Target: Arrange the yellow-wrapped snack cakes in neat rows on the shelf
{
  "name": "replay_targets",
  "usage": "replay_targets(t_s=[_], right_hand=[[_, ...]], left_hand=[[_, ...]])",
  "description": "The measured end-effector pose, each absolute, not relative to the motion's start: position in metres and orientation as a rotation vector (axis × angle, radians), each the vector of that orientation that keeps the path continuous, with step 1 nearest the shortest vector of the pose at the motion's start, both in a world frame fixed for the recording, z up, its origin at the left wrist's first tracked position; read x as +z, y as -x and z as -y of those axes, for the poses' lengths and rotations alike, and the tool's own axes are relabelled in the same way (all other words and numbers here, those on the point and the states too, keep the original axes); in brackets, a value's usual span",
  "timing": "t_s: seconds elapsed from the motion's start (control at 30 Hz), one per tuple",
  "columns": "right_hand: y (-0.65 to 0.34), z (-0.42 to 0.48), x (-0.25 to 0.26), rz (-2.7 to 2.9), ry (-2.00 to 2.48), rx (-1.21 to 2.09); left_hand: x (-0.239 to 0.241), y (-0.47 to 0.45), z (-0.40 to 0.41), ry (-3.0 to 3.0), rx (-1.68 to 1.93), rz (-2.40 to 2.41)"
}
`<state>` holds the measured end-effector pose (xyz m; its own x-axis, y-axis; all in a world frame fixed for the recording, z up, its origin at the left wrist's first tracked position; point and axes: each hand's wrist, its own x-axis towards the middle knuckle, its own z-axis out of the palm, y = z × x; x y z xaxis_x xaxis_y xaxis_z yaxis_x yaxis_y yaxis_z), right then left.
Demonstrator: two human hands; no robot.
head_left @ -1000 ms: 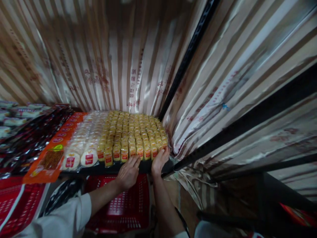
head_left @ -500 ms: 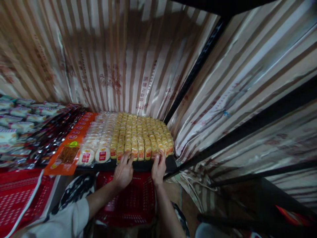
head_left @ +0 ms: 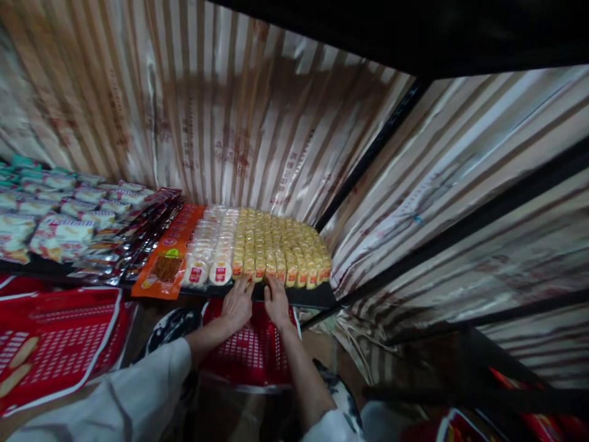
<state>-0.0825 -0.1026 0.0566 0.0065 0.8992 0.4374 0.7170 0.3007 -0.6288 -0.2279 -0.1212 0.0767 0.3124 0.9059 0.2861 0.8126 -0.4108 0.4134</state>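
Rows of small yellow wrapped snack packs (head_left: 283, 239) with red labels stand on a black shelf (head_left: 304, 296). My left hand (head_left: 238, 303) reaches to the front edge of these rows, its fingertips against the left-hand yellow packs. Close beside it on the right, my right hand (head_left: 277, 302) has its fingers stretched to the front packs near the middle. Both hands look open, with no pack lifted; the fingertips are partly hidden and blurred. To the left of the yellow rows stand rows of round white wrapped crackers (head_left: 221, 272), also with red labels.
An orange snack bag (head_left: 168, 267), dark shiny packets (head_left: 150, 227) and white packets (head_left: 62, 236) lie further left. A red basket (head_left: 251, 353) is below my hands, another red basket (head_left: 69, 331) at left. Black metal posts (head_left: 368, 153) and striped sheeting (head_left: 257, 123) enclose the shelf.
My right hand has moved left along the front of the yellow packs, closer to my left hand. The view has shifted, showing more of the left side and the left basket.
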Motion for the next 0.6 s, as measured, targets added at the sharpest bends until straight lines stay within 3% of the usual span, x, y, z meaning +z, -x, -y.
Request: replay_targets(t_s=[0.6], right_hand=[[0.100, 0.183, 0.050, 1.633, 1.524, 0.251]], left_hand=[[0.071, 0.261, 0.152, -2.345, 0.624, -1.455]])
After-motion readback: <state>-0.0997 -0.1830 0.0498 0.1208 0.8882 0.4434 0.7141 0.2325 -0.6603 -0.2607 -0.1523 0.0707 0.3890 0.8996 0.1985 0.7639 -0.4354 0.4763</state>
